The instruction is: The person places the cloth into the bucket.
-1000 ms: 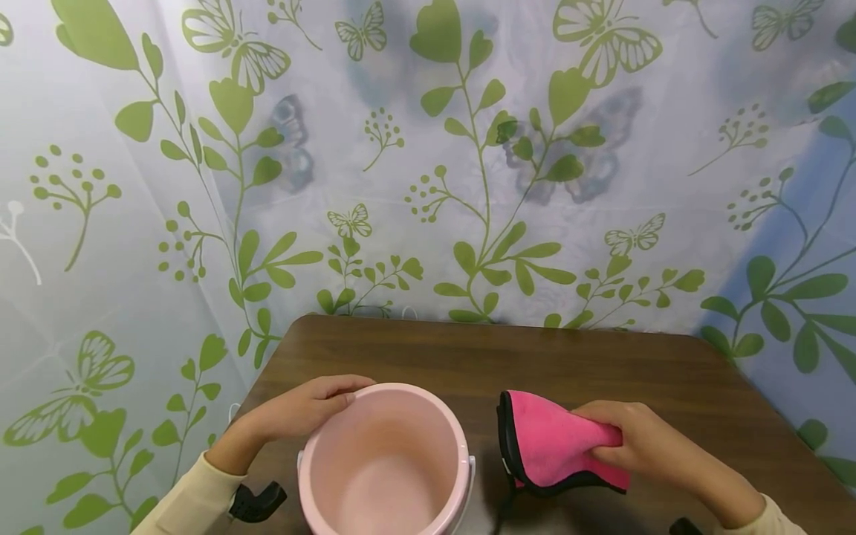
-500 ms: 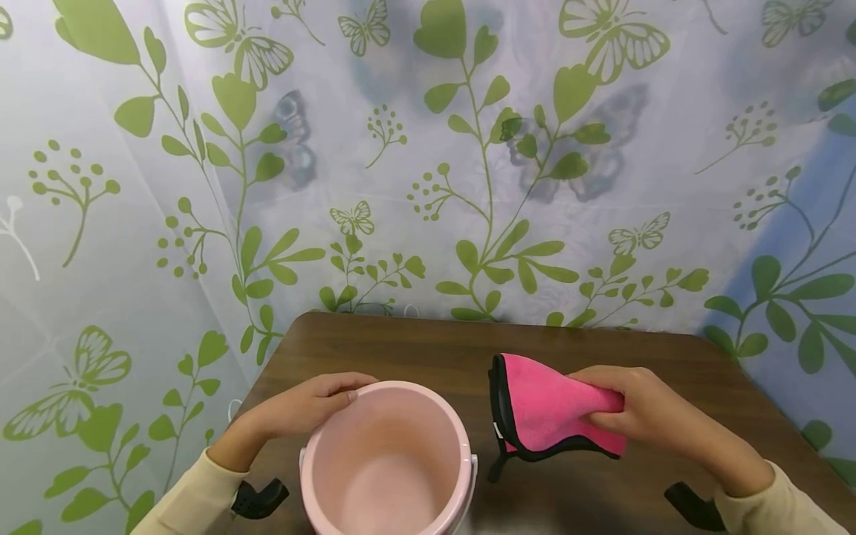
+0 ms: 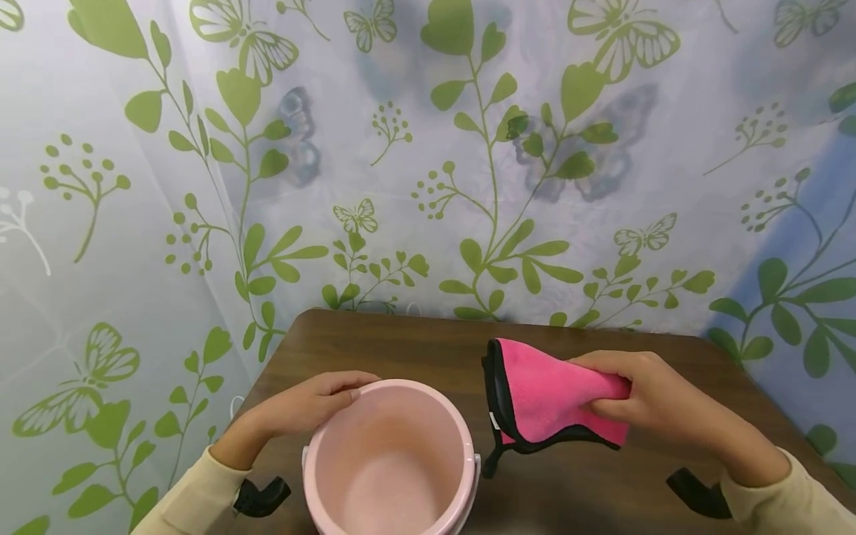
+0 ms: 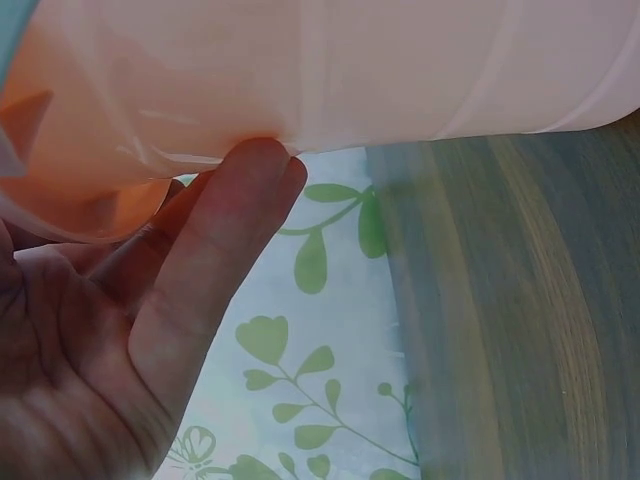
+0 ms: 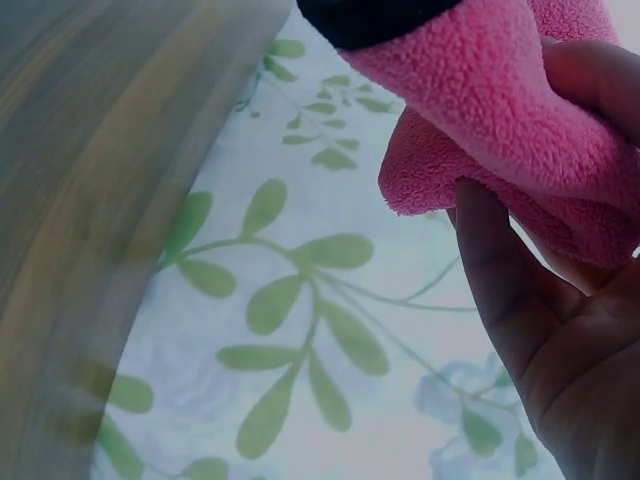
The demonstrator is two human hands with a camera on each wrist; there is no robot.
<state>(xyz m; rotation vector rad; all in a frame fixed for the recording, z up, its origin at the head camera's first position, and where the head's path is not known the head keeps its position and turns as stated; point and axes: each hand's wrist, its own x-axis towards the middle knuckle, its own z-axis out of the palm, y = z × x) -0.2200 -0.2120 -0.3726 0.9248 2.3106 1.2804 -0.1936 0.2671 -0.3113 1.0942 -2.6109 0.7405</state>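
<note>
A pale pink bucket point(image 3: 391, 475) stands at the front of the table, its mouth facing up and its inside bare. My left hand point(image 3: 304, 405) holds its rim at the far left side; in the left wrist view the thumb point(image 4: 215, 235) lies against the outer wall. To the right of the bucket, my right hand point(image 3: 658, 397) pinches a bright pink fleecy cloth point(image 3: 545, 390) with black edging. It hangs folded above the table, with a black loop point(image 3: 493, 457) at its lower left corner. In the right wrist view, fingers and thumb squeeze the bunched cloth point(image 5: 500, 110).
The brown wooden table point(image 3: 408, 342) has rounded far corners. Behind it hangs a whitish curtain point(image 3: 374, 171) printed with green leaves and butterflies. A white bucket handle point(image 3: 475, 483) hangs down at the bucket's right side. Black wrist devices point(image 3: 261, 498) sit by both sleeves.
My right hand has raised the pink cloth upward and slightly left in view, bringing its hanging loop into sight. The left hand and the bucket have stayed about where they were.
</note>
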